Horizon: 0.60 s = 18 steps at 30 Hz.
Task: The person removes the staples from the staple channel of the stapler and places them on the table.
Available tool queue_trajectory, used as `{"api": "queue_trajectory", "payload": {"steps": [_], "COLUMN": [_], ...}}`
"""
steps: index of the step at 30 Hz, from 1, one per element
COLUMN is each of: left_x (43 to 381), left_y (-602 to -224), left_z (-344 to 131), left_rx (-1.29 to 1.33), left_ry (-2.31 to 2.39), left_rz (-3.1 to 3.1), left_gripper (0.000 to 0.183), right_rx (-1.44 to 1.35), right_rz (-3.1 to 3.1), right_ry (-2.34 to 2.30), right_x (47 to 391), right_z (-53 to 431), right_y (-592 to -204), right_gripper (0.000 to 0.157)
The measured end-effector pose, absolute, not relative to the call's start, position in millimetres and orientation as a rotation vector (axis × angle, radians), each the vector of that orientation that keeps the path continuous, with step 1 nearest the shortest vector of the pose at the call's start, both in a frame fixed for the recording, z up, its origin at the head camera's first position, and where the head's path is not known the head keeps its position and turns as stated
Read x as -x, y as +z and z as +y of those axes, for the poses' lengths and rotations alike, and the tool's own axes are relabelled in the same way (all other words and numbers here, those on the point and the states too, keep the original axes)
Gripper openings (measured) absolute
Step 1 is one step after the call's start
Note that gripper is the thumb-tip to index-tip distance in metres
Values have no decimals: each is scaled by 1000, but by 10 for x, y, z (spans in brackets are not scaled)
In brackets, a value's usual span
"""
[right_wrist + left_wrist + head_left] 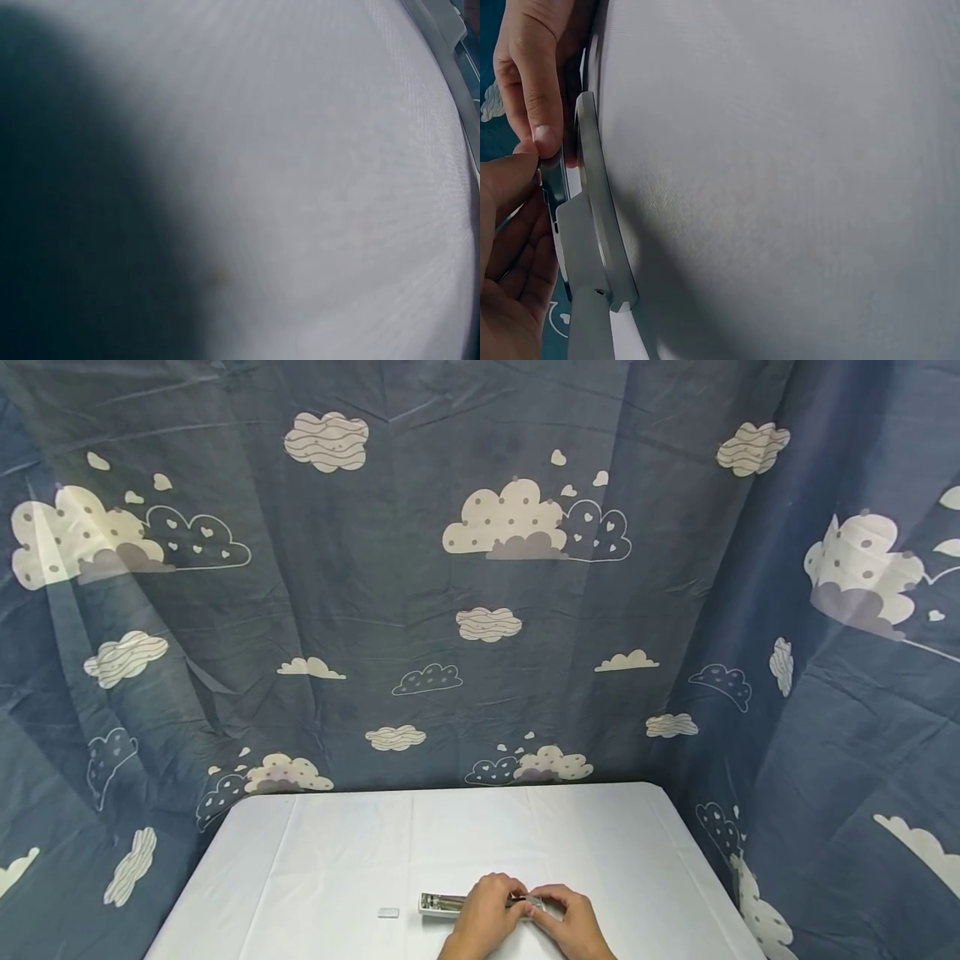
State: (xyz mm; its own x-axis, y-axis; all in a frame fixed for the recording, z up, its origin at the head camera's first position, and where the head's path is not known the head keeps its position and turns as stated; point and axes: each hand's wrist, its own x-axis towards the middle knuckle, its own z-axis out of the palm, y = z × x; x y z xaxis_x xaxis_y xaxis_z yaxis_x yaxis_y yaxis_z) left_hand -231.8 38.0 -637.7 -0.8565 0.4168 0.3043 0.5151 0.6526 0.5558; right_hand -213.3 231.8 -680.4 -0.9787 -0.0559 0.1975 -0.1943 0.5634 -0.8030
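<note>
A long grey and silver stapler (pixel 441 904) lies near the front of the table, its metal inside showing at the left end. My left hand (pixel 489 910) grips it around the middle. At its right end my right hand (pixel 572 920) pinches it, thumb and fingertips close to the left hand's. In the left wrist view, the stapler's pale body (pixel 604 217) runs down beside the left hand (pixel 510 255), and the right hand (pixel 532 75) reaches in from the top. Fingers hide the stapler's middle. The right wrist view shows only a grey edge of it (pixel 442 37).
A small flat grey piece (pixel 387 912), perhaps a strip of staples, lies left of the stapler. The table (pixel 337 843) has a white cover with fold lines. Dark blue cloud-print curtains (pixel 420 577) hang behind and on both sides.
</note>
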Motion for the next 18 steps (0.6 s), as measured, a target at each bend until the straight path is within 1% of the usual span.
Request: {"api": "queue_trajectory", "payload": {"steps": [4,11,18], "left_x": [2318,2296,2273], "left_y": [-6356,-6354,-6353], "left_z": [367,312,253], "left_rx": [803,793,757], "left_ry": [-968,-934,-956], "left_rz": [-2698,-2656,-2619], "left_gripper": [17,11,12], "right_rx": [-215,-225,-262], "right_rz": [-2629,-2615,-2576], "right_ry": [1389,1429,1363], "right_x": [2119,2119,2143], "right_z": [2311,2294,2307], "right_y": [-6794,-6805,-6852], "right_gripper": [23,25,20]}}
